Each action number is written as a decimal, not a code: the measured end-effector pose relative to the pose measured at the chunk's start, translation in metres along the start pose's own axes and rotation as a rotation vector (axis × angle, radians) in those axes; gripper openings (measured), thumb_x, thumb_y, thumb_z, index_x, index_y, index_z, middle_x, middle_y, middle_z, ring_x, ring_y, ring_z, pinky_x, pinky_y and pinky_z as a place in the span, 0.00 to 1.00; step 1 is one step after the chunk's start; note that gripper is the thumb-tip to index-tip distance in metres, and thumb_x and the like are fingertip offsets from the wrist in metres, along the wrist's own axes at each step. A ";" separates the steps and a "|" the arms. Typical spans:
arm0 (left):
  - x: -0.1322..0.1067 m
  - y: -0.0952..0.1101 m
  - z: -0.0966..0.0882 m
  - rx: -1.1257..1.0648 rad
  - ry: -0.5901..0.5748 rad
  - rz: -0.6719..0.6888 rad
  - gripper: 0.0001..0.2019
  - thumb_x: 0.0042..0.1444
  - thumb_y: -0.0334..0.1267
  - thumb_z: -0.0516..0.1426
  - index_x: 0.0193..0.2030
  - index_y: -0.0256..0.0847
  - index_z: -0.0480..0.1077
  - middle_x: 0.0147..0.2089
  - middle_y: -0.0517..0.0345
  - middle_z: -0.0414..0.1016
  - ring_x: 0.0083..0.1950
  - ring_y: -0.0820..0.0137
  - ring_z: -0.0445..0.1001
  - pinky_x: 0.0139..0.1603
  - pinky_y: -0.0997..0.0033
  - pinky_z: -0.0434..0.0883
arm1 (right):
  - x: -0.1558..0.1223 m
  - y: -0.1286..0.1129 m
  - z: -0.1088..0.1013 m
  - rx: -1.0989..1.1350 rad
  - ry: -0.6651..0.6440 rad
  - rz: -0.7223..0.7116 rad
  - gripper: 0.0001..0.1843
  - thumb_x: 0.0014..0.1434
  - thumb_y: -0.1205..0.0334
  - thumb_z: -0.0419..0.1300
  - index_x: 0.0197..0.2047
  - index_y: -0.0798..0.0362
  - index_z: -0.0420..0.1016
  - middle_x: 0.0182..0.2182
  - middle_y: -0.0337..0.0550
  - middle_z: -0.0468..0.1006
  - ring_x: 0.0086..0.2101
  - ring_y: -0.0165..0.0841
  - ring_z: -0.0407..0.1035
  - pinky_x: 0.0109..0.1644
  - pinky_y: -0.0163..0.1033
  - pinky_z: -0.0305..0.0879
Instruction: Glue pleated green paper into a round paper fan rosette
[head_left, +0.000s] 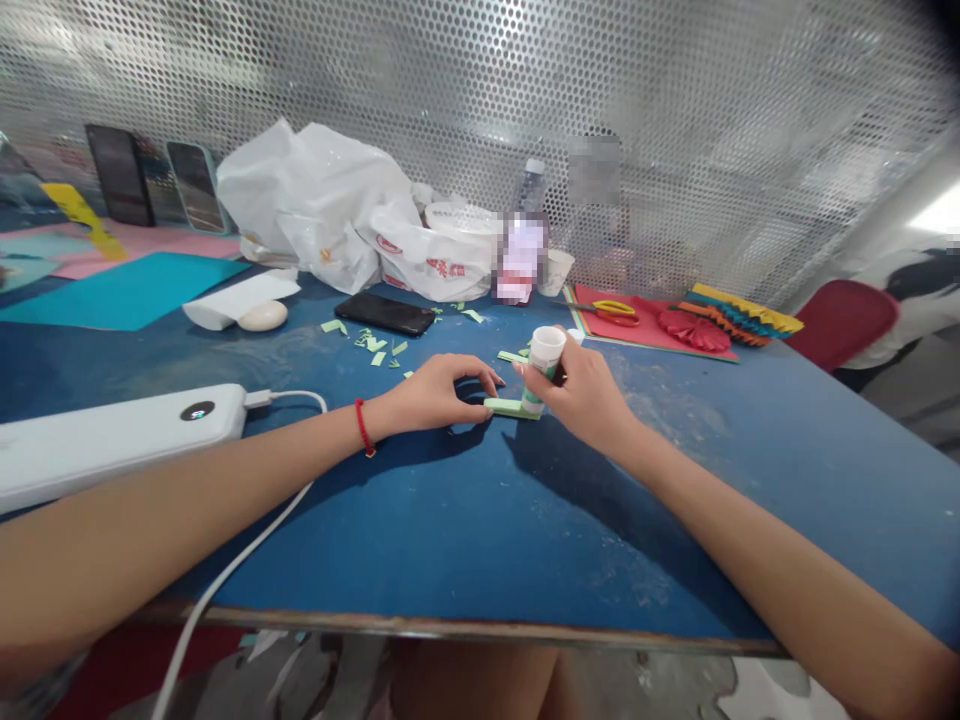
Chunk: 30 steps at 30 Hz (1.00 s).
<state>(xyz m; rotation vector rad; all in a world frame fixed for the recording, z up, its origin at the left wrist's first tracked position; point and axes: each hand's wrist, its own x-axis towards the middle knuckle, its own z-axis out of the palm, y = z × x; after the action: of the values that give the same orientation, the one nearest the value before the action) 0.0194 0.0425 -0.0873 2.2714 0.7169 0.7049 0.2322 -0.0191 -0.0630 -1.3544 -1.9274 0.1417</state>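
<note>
My right hand (589, 392) grips a white and green glue stick (541, 368) and holds it tilted, its lower end against a narrow light green paper strip (508, 408) on the table. At the strip's left end is my left hand (442, 392), thumb touching the paper and fingers curled over it. A red string bracelet circles my left wrist. Behind the glue stick lies another green strip (512, 357), partly hidden, and a small white cap (576, 334). Green paper scraps (371, 343) are scattered beyond my left hand.
A black phone (385, 313) lies behind the scraps. White plastic bags (322, 205) stand at the back. Scissors (616, 313) and folded paper fans (697, 328) rest on coloured sheets at right. A power bank (120, 440) with a white cable (247, 550) is at left.
</note>
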 end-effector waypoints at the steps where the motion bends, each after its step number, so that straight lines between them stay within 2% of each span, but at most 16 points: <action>1: 0.000 0.000 0.000 0.004 0.002 0.003 0.09 0.47 0.37 0.63 0.36 0.39 0.78 0.49 0.50 0.82 0.53 0.59 0.78 0.58 0.60 0.71 | 0.000 -0.002 0.001 -0.003 -0.006 -0.008 0.15 0.60 0.52 0.58 0.33 0.49 0.56 0.25 0.37 0.69 0.26 0.31 0.60 0.32 0.37 0.51; 8: 0.000 0.003 -0.002 -0.006 0.002 0.001 0.10 0.47 0.39 0.63 0.37 0.39 0.78 0.43 0.53 0.83 0.46 0.62 0.78 0.55 0.64 0.71 | 0.004 -0.008 0.010 -0.031 -0.046 -0.047 0.14 0.61 0.54 0.57 0.33 0.48 0.53 0.25 0.37 0.68 0.27 0.32 0.60 0.33 0.37 0.51; 11: 0.001 0.007 -0.002 -0.056 -0.002 -0.049 0.10 0.45 0.38 0.63 0.36 0.39 0.78 0.41 0.55 0.83 0.45 0.62 0.78 0.56 0.63 0.71 | 0.007 -0.006 0.013 -0.015 -0.051 -0.021 0.13 0.61 0.53 0.57 0.34 0.48 0.55 0.26 0.38 0.69 0.27 0.32 0.60 0.32 0.37 0.51; 17: 0.006 0.005 0.000 -0.302 0.146 -0.172 0.11 0.44 0.40 0.59 0.34 0.39 0.75 0.39 0.55 0.81 0.43 0.63 0.78 0.48 0.65 0.73 | 0.009 -0.002 0.018 0.048 -0.056 -0.001 0.14 0.62 0.50 0.56 0.35 0.48 0.56 0.28 0.38 0.72 0.28 0.33 0.63 0.33 0.37 0.53; 25: 0.004 0.005 -0.003 -0.342 0.260 -0.228 0.12 0.44 0.41 0.57 0.35 0.38 0.73 0.35 0.57 0.77 0.40 0.66 0.73 0.45 0.66 0.70 | 0.015 0.004 0.020 0.178 -0.162 -0.020 0.16 0.64 0.47 0.58 0.36 0.49 0.59 0.29 0.36 0.72 0.29 0.31 0.64 0.34 0.38 0.55; 30: 0.005 0.005 -0.003 -0.398 0.281 -0.252 0.12 0.41 0.39 0.57 0.35 0.38 0.73 0.35 0.58 0.76 0.40 0.66 0.72 0.46 0.65 0.70 | 0.022 0.002 0.021 0.200 -0.213 -0.046 0.16 0.63 0.47 0.59 0.36 0.50 0.62 0.30 0.37 0.73 0.29 0.32 0.64 0.34 0.38 0.55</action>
<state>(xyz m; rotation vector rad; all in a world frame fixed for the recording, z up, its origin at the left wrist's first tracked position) 0.0221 0.0439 -0.0803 1.7063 0.8863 0.9580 0.2173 0.0077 -0.0676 -1.2001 -2.0560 0.4599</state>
